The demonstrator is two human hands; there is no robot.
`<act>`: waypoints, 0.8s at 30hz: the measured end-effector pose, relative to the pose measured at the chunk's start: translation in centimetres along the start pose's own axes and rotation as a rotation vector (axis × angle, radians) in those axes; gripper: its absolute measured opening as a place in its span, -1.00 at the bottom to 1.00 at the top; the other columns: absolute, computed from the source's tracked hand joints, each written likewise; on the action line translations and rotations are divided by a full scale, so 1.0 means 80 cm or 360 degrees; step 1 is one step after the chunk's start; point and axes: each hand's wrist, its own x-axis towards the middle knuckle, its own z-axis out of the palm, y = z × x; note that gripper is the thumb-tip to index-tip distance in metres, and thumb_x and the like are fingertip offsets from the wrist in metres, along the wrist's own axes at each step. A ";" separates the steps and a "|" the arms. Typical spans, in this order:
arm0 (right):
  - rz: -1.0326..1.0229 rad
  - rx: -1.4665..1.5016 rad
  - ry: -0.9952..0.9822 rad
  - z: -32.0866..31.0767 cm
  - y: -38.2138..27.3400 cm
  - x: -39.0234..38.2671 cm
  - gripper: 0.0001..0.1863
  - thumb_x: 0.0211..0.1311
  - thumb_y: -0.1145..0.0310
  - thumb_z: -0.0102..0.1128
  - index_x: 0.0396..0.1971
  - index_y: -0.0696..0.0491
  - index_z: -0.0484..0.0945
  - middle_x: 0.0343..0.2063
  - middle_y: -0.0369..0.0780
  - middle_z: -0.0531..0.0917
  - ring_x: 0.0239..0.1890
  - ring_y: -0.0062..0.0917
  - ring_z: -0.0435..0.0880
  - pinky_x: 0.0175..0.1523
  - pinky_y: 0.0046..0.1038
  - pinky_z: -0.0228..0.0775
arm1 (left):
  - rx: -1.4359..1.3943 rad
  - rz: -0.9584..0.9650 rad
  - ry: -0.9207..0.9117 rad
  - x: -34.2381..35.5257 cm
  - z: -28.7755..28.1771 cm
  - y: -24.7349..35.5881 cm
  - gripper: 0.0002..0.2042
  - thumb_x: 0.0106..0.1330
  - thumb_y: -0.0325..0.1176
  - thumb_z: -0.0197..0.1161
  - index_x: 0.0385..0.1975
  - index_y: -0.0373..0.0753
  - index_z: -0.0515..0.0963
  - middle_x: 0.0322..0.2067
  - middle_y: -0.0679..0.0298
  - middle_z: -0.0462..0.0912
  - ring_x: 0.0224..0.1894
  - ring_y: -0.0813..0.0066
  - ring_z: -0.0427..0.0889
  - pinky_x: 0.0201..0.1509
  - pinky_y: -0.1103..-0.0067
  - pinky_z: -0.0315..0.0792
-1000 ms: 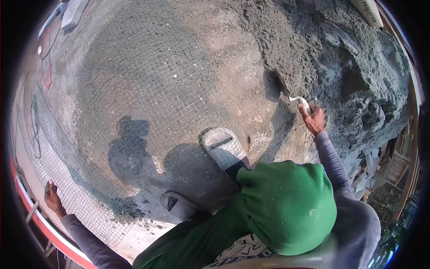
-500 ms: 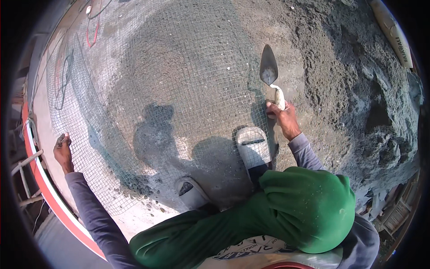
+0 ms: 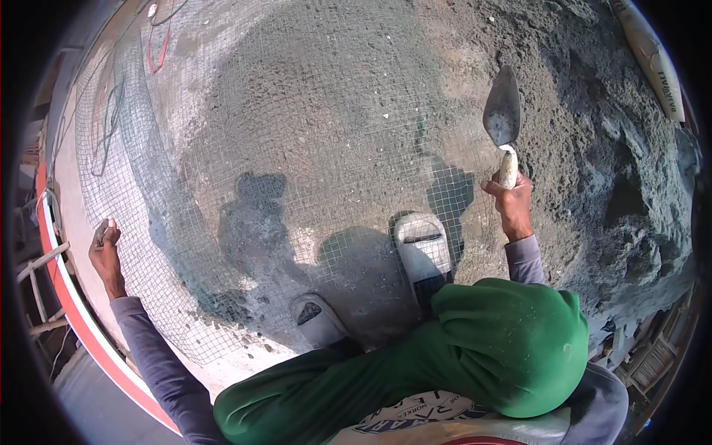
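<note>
My right hand point(image 3: 515, 206) is closed round the pale handle of a pointed trowel point(image 3: 503, 107). Its blade points away from me, over the border between the spread grey mortar point(image 3: 334, 81) and the heaped mix on the right, and looks mostly bare. A wire mesh point(image 3: 174, 297) with square openings covers the ground in front of me. At the mesh's left edge my left hand point(image 3: 106, 259) is closed, fingers curled on that edge. My feet, in light slip-on sandals point(image 3: 424, 248), are at the near side of the mesh, partly seen through it.
A large pile of wet grey mix point(image 3: 623, 170) rises on the right, a pale sack point(image 3: 653, 59) beyond it. A red and white curved edge point(image 3: 81, 319) runs along the left, with wooden poles point(image 3: 48, 259) outside. A red cord point(image 3: 158, 55) lies at far left.
My right hand has moved to the right with the trowel, off the mesh's right side toward the pile. The left hand stays almost in place at the mesh edge.
</note>
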 end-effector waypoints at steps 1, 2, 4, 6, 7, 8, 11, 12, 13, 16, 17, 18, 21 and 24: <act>0.0007 -0.0022 0.0068 -0.012 0.009 -0.002 -0.83 0.15 0.54 0.53 -0.44 0.02 0.65 -0.52 -0.42 0.62 -0.54 -0.74 0.46 -0.37 -0.53 0.28 | -0.0052 -0.0037 -0.0080 0.002 0.011 0.009 -0.49 0.49 -0.16 0.49 0.23 -0.46 0.68 0.02 0.11 0.78 0.09 0.31 0.76 0.25 0.42 0.62; -0.0003 -0.0183 0.0106 -0.035 0.026 -0.004 -0.87 0.19 0.53 0.52 -0.39 0.05 0.68 -0.49 -0.41 0.65 -0.49 -0.72 0.51 -0.32 -0.52 0.34 | -0.0046 -0.0129 -0.0160 -0.004 0.047 0.031 -0.49 0.51 -0.16 0.48 0.24 -0.47 0.67 0.04 0.11 0.77 0.11 0.32 0.74 0.29 0.42 0.59; -0.0099 -0.0555 0.0152 -0.052 0.065 -0.005 -0.79 0.25 0.44 0.51 -0.16 0.16 0.73 -0.33 -0.28 0.77 -0.32 -0.58 0.67 -0.18 -0.40 0.51 | -0.0101 -0.0204 -0.0177 0.003 0.035 0.016 -0.42 0.52 -0.12 0.45 0.33 -0.48 0.60 0.15 0.00 0.75 0.19 0.25 0.73 0.39 0.39 0.55; -0.0080 -0.0951 0.0098 -0.070 0.075 -0.022 -0.63 0.27 0.33 0.53 -0.01 0.19 0.74 -0.22 -0.12 0.84 -0.21 -0.42 0.79 -0.07 -0.27 0.60 | -0.0061 -0.0233 -0.0185 0.006 0.008 -0.032 -0.41 0.53 -0.11 0.43 0.34 -0.48 0.58 0.18 0.00 0.74 0.24 0.24 0.72 0.45 0.36 0.54; 0.0024 -0.1069 -0.0004 -0.077 0.076 -0.026 -0.56 0.27 0.27 0.55 0.07 0.19 0.74 -0.19 -0.06 0.84 -0.17 -0.34 0.83 -0.01 -0.23 0.63 | -0.0088 -0.0235 -0.0205 0.015 -0.015 -0.052 -0.43 0.54 -0.11 0.43 0.33 -0.47 0.60 0.18 0.01 0.74 0.25 0.24 0.71 0.44 0.37 0.55; -0.0159 -0.0544 0.0018 -0.078 0.091 -0.033 -0.48 0.26 0.11 0.54 0.10 0.13 0.75 -0.24 0.01 0.82 -0.20 -0.26 0.84 -0.01 -0.22 0.63 | -0.0066 -0.0212 -0.0200 0.018 -0.009 -0.054 -0.44 0.53 -0.12 0.43 0.32 -0.46 0.61 0.18 0.03 0.74 0.25 0.25 0.70 0.44 0.36 0.55; 0.0394 -0.1102 -0.0034 -0.126 0.043 -0.073 -0.44 0.28 0.03 0.46 0.16 0.09 0.75 -0.26 0.04 0.81 -0.23 -0.18 0.84 -0.02 -0.17 0.63 | -0.0103 -0.0180 -0.0354 0.040 0.016 -0.045 -0.43 0.57 -0.10 0.37 0.35 -0.46 0.59 0.21 -0.01 0.73 0.29 0.23 0.68 0.48 0.35 0.52; 0.0222 -0.1334 -0.0059 -0.134 0.046 -0.075 -0.50 0.32 0.01 0.39 0.08 0.07 0.75 -0.30 0.07 0.80 -0.25 -0.07 0.83 -0.04 -0.06 0.62 | -0.0105 -0.0176 -0.0363 0.041 0.009 -0.049 -0.43 0.57 -0.10 0.37 0.35 -0.46 0.59 0.21 -0.01 0.73 0.29 0.23 0.68 0.48 0.35 0.52; 0.0247 -0.1337 -0.0020 -0.154 0.055 -0.075 -0.50 0.32 0.01 0.39 0.08 0.07 0.75 -0.30 0.07 0.80 -0.25 -0.07 0.83 -0.04 -0.06 0.62 | -0.0077 -0.0187 -0.0392 0.048 0.028 -0.038 -0.41 0.59 -0.08 0.34 0.37 -0.47 0.56 0.24 -0.03 0.70 0.33 0.21 0.66 0.51 0.34 0.49; 0.0135 -0.1508 0.0079 -0.195 0.083 -0.032 -0.59 0.32 0.04 0.37 -0.13 0.13 0.69 -0.31 0.08 0.79 -0.22 0.04 0.80 -0.04 0.01 0.58 | -0.0044 -0.0199 -0.0404 0.047 0.026 -0.033 -0.37 0.61 -0.04 0.30 0.41 -0.49 0.52 0.32 -0.09 0.65 0.40 0.16 0.60 0.56 0.32 0.43; 0.0138 -0.1515 0.0156 -0.208 0.081 -0.006 -0.58 0.33 0.05 0.37 -0.11 0.14 0.70 -0.30 0.08 0.79 -0.18 0.03 0.80 -0.01 0.00 0.57 | -0.0043 -0.0198 -0.0406 0.044 0.026 -0.034 -0.36 0.62 -0.02 0.29 0.42 -0.50 0.50 0.35 -0.11 0.62 0.43 0.14 0.58 0.59 0.31 0.40; 0.0199 -0.1449 0.0196 -0.215 0.066 0.017 -0.55 0.33 0.02 0.38 -0.10 0.15 0.72 -0.27 0.08 0.80 -0.14 0.02 0.80 0.01 -0.02 0.57 | 0.0003 -0.0212 -0.0415 0.040 0.027 -0.033 -0.34 0.60 0.00 0.30 0.43 -0.50 0.49 0.39 -0.13 0.59 0.46 0.13 0.55 0.61 0.30 0.38; -0.0034 -0.1584 0.0330 -0.231 0.071 0.088 -0.49 0.31 -0.01 0.36 0.02 0.12 0.74 -0.15 0.10 0.83 -0.02 0.08 0.80 0.14 -0.01 0.58 | -0.0026 -0.0235 -0.0329 0.039 0.014 -0.050 -0.32 0.58 0.02 0.33 0.43 -0.49 0.50 0.39 -0.13 0.58 0.46 0.14 0.55 0.62 0.31 0.36; -0.0126 -0.1650 0.0423 -0.217 0.060 0.100 -0.50 0.32 0.00 0.37 -0.04 0.17 0.75 -0.23 0.13 0.81 -0.10 0.05 0.82 0.03 -0.05 0.59 | -0.0033 -0.0235 -0.0357 0.036 0.019 -0.042 -0.35 0.59 -0.02 0.34 0.41 -0.47 0.52 0.33 -0.08 0.63 0.40 0.19 0.60 0.58 0.33 0.41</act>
